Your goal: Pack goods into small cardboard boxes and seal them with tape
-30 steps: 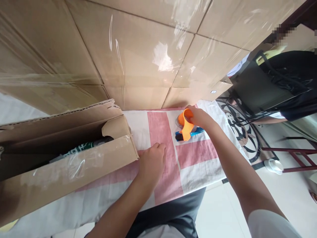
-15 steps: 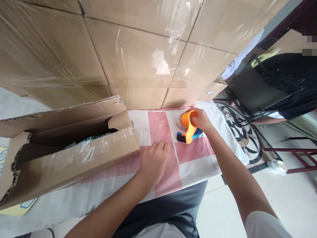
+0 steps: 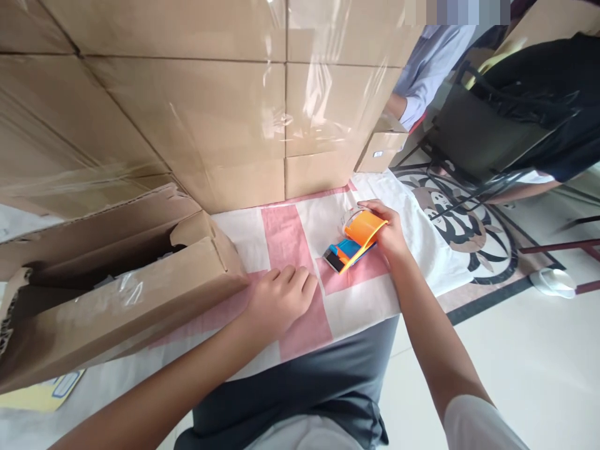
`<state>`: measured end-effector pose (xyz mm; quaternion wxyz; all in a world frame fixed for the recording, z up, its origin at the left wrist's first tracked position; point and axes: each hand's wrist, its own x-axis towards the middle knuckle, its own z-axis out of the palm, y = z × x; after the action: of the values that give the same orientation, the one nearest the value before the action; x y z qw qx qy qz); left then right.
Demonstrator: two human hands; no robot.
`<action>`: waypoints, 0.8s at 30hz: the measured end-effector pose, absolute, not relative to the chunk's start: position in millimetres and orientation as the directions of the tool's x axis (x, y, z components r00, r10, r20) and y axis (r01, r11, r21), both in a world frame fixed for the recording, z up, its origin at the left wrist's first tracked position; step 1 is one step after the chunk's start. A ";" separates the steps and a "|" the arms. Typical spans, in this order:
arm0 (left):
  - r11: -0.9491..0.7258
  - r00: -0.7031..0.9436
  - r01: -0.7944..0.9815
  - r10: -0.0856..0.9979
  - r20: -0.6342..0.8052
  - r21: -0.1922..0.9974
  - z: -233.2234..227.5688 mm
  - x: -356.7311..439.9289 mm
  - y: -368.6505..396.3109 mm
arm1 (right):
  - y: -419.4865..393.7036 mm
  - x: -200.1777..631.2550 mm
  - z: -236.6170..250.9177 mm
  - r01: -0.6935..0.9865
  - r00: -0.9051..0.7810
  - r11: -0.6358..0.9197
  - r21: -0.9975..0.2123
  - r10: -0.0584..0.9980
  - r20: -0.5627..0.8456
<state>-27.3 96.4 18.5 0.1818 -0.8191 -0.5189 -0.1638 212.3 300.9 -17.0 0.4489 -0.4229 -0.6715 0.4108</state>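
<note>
While the right hand [image 3: 388, 226] grips the tape dispenser [image 3: 364, 227] over the table [image 3: 359, 312], the left hand [image 3: 281, 301] curls near the open carton [image 3: 164, 294], its hold unclear; handling the dispenser seems the step, the next move likely needing steady control.

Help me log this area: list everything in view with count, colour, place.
Plastic tape dispenser: one, orange-blue, in right hand
Round tape roll: one, clear, on dispenser
Long open cardboard box: one, brown, left
Checked cloth: one, pink-white, centre
Stacked taped cardboard boxes: several, brown, behind cloth
Small cardboard box: one, brown, beside stacked boxes
Flat sheet: one, yellow, lower left
Metal-framed chair: one, dark, right
Panda floor design: one, multicoloured, right
Round object: one, white, floor, right
Frame: one, maroon, right edge
Other people: at least two, blue and black, right
Left hand: one, bare, over cloth
Right hand: one, bare, holding dispenser
Trousers: one pair, dark, below
</note>
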 end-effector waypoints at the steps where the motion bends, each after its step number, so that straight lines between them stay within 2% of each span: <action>1: -0.397 0.414 0.908 0.791 0.451 -0.137 19.3 -27.8 96.4 | 300.2 215.0 -15.2 0.198 -0.275 0.275 -0.941 0.937 0.216; 4: -0.386 0.423 0.906 0.794 0.436 -0.175 18.6 -28.6 95.5 | 298.6 221.1 -10.9 0.198 -0.357 0.266 -0.943 0.916 0.183; 8: -0.350 0.407 0.913 0.822 0.398 -0.212 12.3 -26.4 94.2 | 297.2 221.0 -9.9 0.135 -0.374 0.395 -0.909 0.869 0.323; 14: -0.325 0.395 0.915 0.837 0.378 -0.238 5.2 -20.9 93.0 | 294.2 218.1 -9.7 0.159 -0.363 0.460 -0.874 0.850 0.382; 16: -0.307 0.374 0.923 0.857 0.354 -0.232 5.2 -21.3 91.0 | 295.7 225.9 -6.3 0.194 -0.426 0.441 -0.876 0.842 0.330; 19: -0.296 0.365 0.924 0.871 0.329 -0.242 5.8 -23.6 85.1 | 302.5 248.1 2.7 0.259 -0.593 0.342 -0.903 0.794 0.131; 22: -0.320 0.419 0.900 0.824 0.382 -0.296 4.9 -26.1 77.4 | 307.3 266.5 13.3 0.244 -0.743 0.230 -0.942 0.669 -0.029; 24: -0.329 0.442 0.889 0.800 0.406 -0.318 3.2 -27.4 72.9 | 303.9 265.0 19.1 0.270 -0.740 0.203 -0.941 0.670 -0.068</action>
<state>-27.4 72.9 3.2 0.2527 -0.8105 -0.5210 -0.0881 265.0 303.9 19.1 0.1821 -0.3114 -0.7539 0.5491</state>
